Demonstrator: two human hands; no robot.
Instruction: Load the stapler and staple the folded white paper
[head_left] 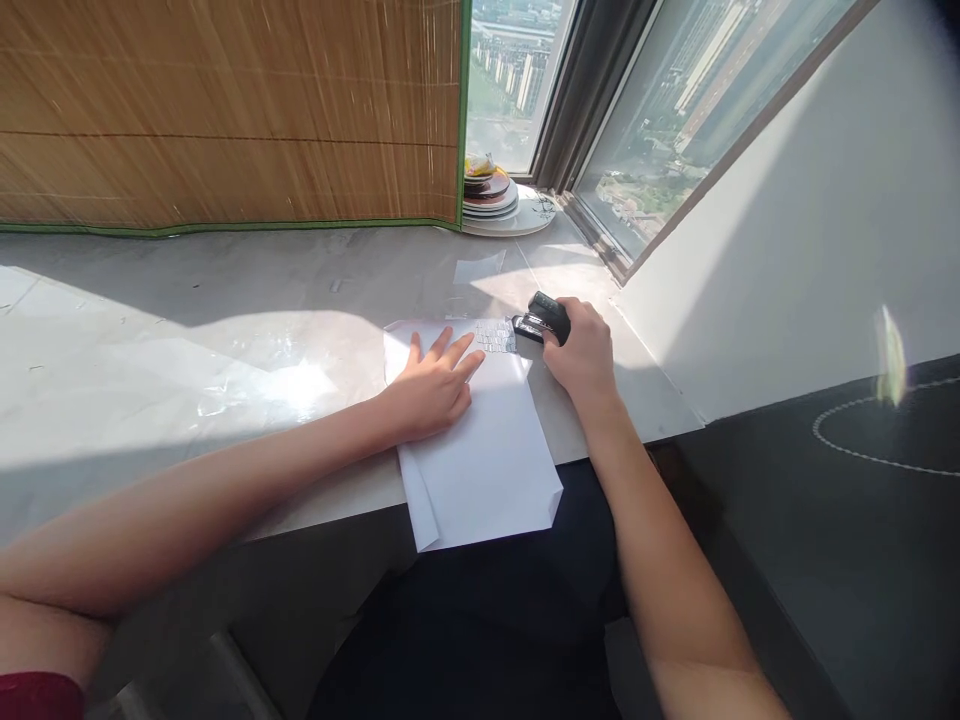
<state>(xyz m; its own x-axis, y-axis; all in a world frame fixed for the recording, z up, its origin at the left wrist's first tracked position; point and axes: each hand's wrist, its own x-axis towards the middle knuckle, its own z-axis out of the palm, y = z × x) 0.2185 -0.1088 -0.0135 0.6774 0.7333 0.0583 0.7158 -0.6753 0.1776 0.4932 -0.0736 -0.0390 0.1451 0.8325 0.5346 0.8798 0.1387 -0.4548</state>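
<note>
White sheets of paper lie on the pale ledge, their near end hanging past its front edge with curled corners. My left hand rests flat on the upper part of the paper, fingers spread. In my right hand is a black stapler, held at the paper's top right corner. Rows of shiny staples cover a patch of the paper beside the stapler's nose. Whether the stapler's jaws are around the paper's edge I cannot tell.
A small white paper piece lies on the ledge beyond the sheets. Stacked plates stand in the window corner. A bamboo blind hangs at the back left. To the right is a white wall.
</note>
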